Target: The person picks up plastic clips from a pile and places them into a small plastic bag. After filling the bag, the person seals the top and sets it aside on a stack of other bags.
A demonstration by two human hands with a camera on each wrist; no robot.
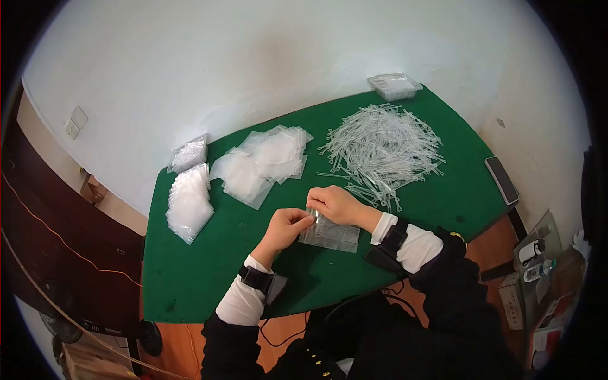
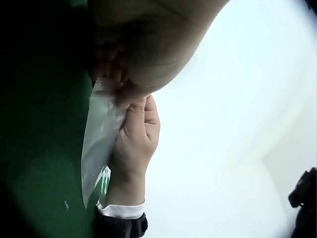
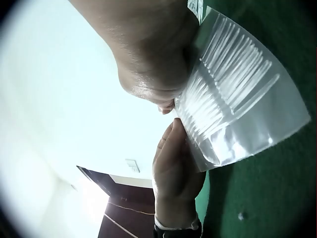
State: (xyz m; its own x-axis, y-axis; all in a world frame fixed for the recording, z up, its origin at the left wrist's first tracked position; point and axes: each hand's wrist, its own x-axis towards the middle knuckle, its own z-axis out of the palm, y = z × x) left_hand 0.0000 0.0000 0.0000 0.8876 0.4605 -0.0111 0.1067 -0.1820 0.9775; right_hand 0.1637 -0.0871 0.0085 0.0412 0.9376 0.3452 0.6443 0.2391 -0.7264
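Both hands meet over a clear flat plastic bag [image 1: 335,240] near the front of the table. My left hand [image 1: 284,229] pinches the bag's edge between thumb and fingers. Curled at the same edge, my right hand [image 1: 339,206] grips it close beside the left fingertips. Through the film in the right wrist view, a row of thin clear plastic sticks [image 3: 237,69] lies side by side inside the bag. The left wrist view shows the bag [image 2: 99,139] tilted up from the green cloth. Beyond the right hand spreads a heap of loose clear sticks with looped ends [image 1: 386,145].
Flat clear bags [image 1: 266,158] lie scattered left of the heap. A fanned stack of bags [image 1: 190,206] sits at the table's left, below a wrapped packet [image 1: 190,154]. A clear container [image 1: 396,87] stands at the back, a phone-like device [image 1: 502,180] at the right edge.
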